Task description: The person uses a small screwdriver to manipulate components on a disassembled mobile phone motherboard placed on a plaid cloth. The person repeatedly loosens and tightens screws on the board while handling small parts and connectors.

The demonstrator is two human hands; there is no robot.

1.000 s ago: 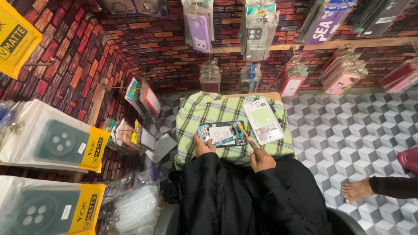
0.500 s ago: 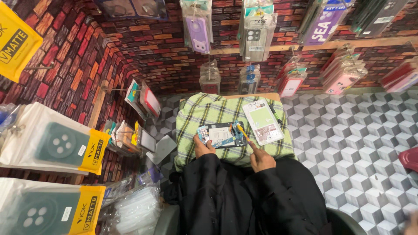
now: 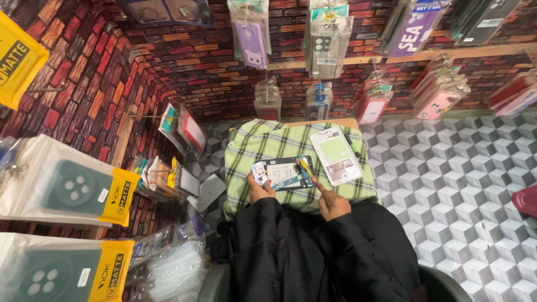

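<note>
An opened phone body [image 3: 282, 174] with its circuit board showing lies on a green and yellow checked cloth [image 3: 268, 145]. My left hand [image 3: 258, 187] grips the phone's left end. My right hand [image 3: 331, 203] holds a small yellow-handled tool [image 3: 306, 168] with its tip on the phone's right side. A white phone back panel [image 3: 337, 155] lies on the cloth just right of the phone, apart from both hands. My black sleeves fill the lower middle of the view.
Packaged phone cases hang on hooks along the brick-patterned wall [image 3: 184, 72] at the back and left, some close to the camera [image 3: 72, 187]. A thin dark tool [image 3: 352, 145] lies at the cloth's right edge. Cube-patterned grey floor [image 3: 458, 184] spreads right; a red object [image 3: 526, 201] sits at the edge.
Another person's bare foot at the lower right has left the view. My hands stay on the phone, with the tool almost unmoved.
</note>
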